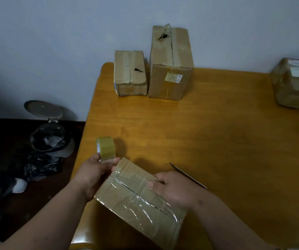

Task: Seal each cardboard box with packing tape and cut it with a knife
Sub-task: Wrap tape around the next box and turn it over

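A flat cardboard box (137, 204) lies at the near edge of the wooden table (217, 132), its top seam covered in part by shiny clear tape. My left hand (92, 175) grips a roll of packing tape (107, 148) just beyond the box's far left corner. My right hand (174, 190) lies on the box's right side and holds a thin knife (186, 175), whose blade points away over the table.
Two taped cardboard boxes, a small box (129, 73) and a taller box (171, 64), stand at the table's far edge by the wall. Wrapped parcels (293, 83) sit at the right edge. An open pedal bin (47, 134) and black bags stand on the floor to the left.
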The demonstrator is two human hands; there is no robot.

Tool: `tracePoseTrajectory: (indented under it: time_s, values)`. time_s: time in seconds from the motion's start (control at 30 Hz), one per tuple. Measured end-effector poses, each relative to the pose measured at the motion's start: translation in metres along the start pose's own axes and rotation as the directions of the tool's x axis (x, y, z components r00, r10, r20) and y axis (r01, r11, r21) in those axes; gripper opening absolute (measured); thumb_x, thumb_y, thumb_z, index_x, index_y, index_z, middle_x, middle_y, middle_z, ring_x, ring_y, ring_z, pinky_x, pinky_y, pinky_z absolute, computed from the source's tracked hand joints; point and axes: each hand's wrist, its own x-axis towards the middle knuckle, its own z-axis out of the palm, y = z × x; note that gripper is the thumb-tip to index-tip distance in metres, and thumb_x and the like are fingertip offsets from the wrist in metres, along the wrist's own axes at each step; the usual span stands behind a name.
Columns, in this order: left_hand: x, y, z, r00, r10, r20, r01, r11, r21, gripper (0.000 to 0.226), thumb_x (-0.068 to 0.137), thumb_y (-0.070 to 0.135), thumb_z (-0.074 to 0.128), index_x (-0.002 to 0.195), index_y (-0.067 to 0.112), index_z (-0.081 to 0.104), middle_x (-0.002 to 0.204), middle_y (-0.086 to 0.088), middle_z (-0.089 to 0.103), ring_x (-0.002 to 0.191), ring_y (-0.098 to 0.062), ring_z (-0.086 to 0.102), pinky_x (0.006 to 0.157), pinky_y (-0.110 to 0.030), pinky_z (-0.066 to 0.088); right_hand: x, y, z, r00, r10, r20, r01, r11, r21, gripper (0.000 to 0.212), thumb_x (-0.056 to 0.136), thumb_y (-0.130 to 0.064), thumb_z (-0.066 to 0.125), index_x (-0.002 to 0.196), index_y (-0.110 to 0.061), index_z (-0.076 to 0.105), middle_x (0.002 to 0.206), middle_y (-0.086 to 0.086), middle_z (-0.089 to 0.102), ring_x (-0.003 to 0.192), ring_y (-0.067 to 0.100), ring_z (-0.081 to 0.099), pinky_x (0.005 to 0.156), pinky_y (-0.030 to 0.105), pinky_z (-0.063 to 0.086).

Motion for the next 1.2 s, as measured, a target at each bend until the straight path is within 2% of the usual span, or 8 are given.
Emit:
tracePoseTrajectory:
  time_s: [0.13, 0.27, 0.4, 0.53, 0.67, 0.8, 0.97, 1.2]
  values:
    - [0.003, 0.003, -0.008, 0.998, 0.002, 0.064, -0.002, 1.0, 0.008, 0.036, 0.087, -0.016, 0.05, 0.118, 0.002, 0.056, 0.113, -0.015, 0.071, 0.098, -0.036, 0.067, 0.074, -0.044, 0.059, 0.0, 0.0, -0.001, 1.0, 0.004, 0.004, -0.004, 0.997, 0.071, 0.037, 0.097, -0.048, 0.049, 0.114, -0.02, 0.065, 0.103, -0.003, 0.072, 0.095, 0.013, 0.068, 0.092, 0.039, 0.053]
    - [0.004, 0.009, -0.012, 0.988, 0.043, 0.147, -0.076, 0.97, 0.229, 0.046, 0.088, -0.015, 0.049, 0.127, 0.009, 0.054, 0.112, -0.012, 0.072, 0.104, -0.043, 0.065, 0.08, -0.044, 0.055, -0.004, -0.001, 0.001, 0.998, -0.032, -0.052, 0.036, 0.997, 0.066, 0.036, 0.098, -0.044, 0.05, 0.12, -0.019, 0.064, 0.107, -0.001, 0.072, 0.098, 0.014, 0.067, 0.092, 0.039, 0.051]
    - [0.003, 0.007, -0.02, 0.988, 0.053, 0.146, -0.098, 0.941, 0.323, 0.04, 0.092, -0.006, 0.054, 0.125, 0.016, 0.059, 0.099, -0.016, 0.074, 0.088, -0.033, 0.053, 0.082, -0.044, 0.045, -0.007, -0.003, 0.003, 0.994, -0.071, -0.086, 0.073, 0.997, 0.024, 0.036, 0.099, -0.043, 0.049, 0.126, -0.023, 0.063, 0.112, -0.003, 0.071, 0.101, 0.013, 0.066, 0.092, 0.036, 0.05]
    - [-0.003, -0.015, -0.039, 0.995, -0.026, 0.094, -0.003, 0.956, 0.294, 0.042, 0.089, -0.004, 0.06, 0.125, 0.018, 0.061, 0.112, -0.029, 0.067, 0.097, -0.041, 0.06, 0.098, -0.059, 0.044, -0.006, -0.001, 0.003, 0.991, -0.087, -0.106, 0.09, 0.996, 0.02, 0.031, 0.098, -0.045, 0.05, 0.12, -0.029, 0.065, 0.101, -0.009, 0.072, 0.091, 0.005, 0.066, 0.085, 0.032, 0.052]
    - [-0.005, -0.042, -0.044, 0.999, 0.014, -0.041, 0.0, 0.949, 0.316, 0.054, 0.082, -0.012, 0.065, 0.129, 0.013, 0.055, 0.106, -0.025, 0.07, 0.1, -0.045, 0.066, 0.093, -0.064, 0.049, -0.006, 0.002, 0.006, 0.987, -0.1, -0.124, 0.106, 0.993, 0.045, 0.024, 0.097, -0.045, 0.052, 0.111, -0.033, 0.068, 0.087, -0.016, 0.071, 0.081, -0.002, 0.065, 0.073, 0.023, 0.05]
    - [-0.005, -0.049, -0.043, 0.993, 0.093, -0.066, -0.067, 0.943, 0.325, 0.065, 0.082, -0.002, 0.072, 0.134, 0.027, 0.047, 0.108, -0.016, 0.07, 0.102, -0.038, 0.066, 0.095, -0.06, 0.049, -0.005, 0.001, 0.007, 0.983, -0.105, -0.148, 0.113, 0.992, 0.048, 0.016, 0.097, -0.041, 0.054, 0.1, -0.035, 0.068, 0.069, -0.022, 0.063, 0.068, -0.008, 0.058, 0.065, 0.018, 0.043]
    - [-0.005, -0.052, -0.041, 0.98, 0.176, -0.094, -0.125, 0.909, 0.398, 0.076, 0.083, 0.008, 0.076, 0.127, 0.053, 0.033, 0.107, -0.005, 0.068, 0.099, -0.029, 0.066, 0.091, -0.056, 0.052, -0.008, -0.003, 0.006, 0.986, -0.095, -0.139, 0.103, 0.993, 0.054, 0.023, 0.097, -0.04, 0.054, 0.108, -0.027, 0.07, 0.081, -0.014, 0.068, 0.079, 0.002, 0.064, 0.074, 0.029, 0.049]
    - [0.003, -0.051, -0.048, 0.972, 0.183, -0.147, -0.103, 0.896, 0.431, 0.082, 0.081, 0.0, 0.074, 0.13, 0.04, 0.021, 0.107, -0.007, 0.064, 0.092, -0.03, 0.066, 0.089, -0.054, 0.052, -0.009, -0.005, 0.007, 0.987, -0.075, -0.142, 0.084, 0.995, 0.057, 0.027, 0.096, -0.04, 0.054, 0.114, -0.026, 0.07, 0.094, -0.006, 0.072, 0.086, 0.008, 0.066, 0.078, 0.03, 0.05]
